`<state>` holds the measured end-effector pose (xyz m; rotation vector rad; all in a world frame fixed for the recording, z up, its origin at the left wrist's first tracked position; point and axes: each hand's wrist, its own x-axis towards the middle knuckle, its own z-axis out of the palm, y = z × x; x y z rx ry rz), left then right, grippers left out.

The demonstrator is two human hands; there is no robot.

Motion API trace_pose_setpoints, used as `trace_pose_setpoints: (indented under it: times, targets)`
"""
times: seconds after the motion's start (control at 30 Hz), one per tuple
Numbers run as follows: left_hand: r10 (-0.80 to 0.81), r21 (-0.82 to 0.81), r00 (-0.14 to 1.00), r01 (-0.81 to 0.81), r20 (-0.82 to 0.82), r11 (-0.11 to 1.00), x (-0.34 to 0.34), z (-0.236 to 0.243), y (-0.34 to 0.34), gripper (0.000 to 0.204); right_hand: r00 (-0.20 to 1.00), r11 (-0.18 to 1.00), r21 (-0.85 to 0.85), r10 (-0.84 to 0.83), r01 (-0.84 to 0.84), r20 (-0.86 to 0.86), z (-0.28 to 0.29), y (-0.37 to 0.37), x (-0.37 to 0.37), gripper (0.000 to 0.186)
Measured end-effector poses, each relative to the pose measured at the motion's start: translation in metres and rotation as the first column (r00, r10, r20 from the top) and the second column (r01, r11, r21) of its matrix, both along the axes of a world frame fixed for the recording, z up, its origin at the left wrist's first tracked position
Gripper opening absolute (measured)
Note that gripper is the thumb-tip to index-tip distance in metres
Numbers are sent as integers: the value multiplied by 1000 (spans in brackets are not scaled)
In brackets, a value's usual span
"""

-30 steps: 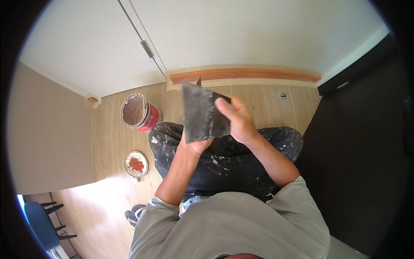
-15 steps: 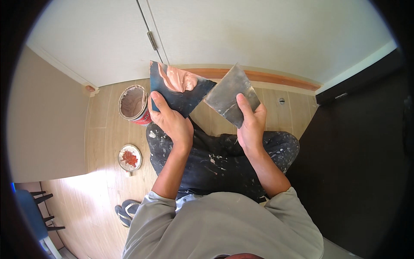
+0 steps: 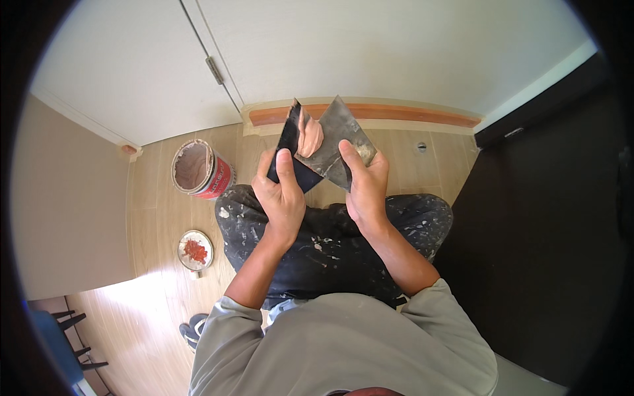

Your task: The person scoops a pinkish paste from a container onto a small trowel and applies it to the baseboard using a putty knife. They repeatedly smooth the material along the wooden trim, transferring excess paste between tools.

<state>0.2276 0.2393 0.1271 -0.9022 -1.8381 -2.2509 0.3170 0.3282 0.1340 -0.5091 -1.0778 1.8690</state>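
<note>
In front of my knees, my left hand grips a dark, flat putty spreader, thumb on its face. That spreader is tilted steeply. A thick mound of pinkish filler sits on it, against the edge of the other blade. My right hand is closed around a grey, smeared, square-cornered spreader, thumb on top. Its left edge overlaps the dark one at the filler, hiding part of that plate.
An open red-labelled tub of pinkish filler stands left of my knee. Near it lies a round dish with red powder. Ahead, a reddish-brown strip edged with tape runs along the wall's foot. Flip-flops and a blue chair are lower left.
My hands have come together. The dark spreader has turned from nearly flat to steeply tilted, and the grey one has moved left against the filler. The view has shifted slightly.
</note>
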Motion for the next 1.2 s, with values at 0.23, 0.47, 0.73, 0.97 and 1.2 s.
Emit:
trace_pose_setpoints:
  times: [0.23,0.47,0.73,0.97,1.2]
  targets:
    - [-169,-195,983,152,-73,969,7,2,-16,24,994,997,-53,57,-62,-93,21,10,10,22]
    - [-186,-241,969,144,-160,960,2,2,-25,25,984,993,-86,66,-81,-166,18,22,10,23]
    - [-517,277,654,441,553,853,-24,-9,-28,40,929,978,69,208,-196,-307,39,37,34,40]
    - [-711,661,-48,419,701,623,-17,19,-25,45,960,-49,998,279,30,-15,57,25,45,22]
    - [-762,697,41,373,647,612,-8,18,-26,40,996,-460,884,-7,-84,92,61,43,39,25]
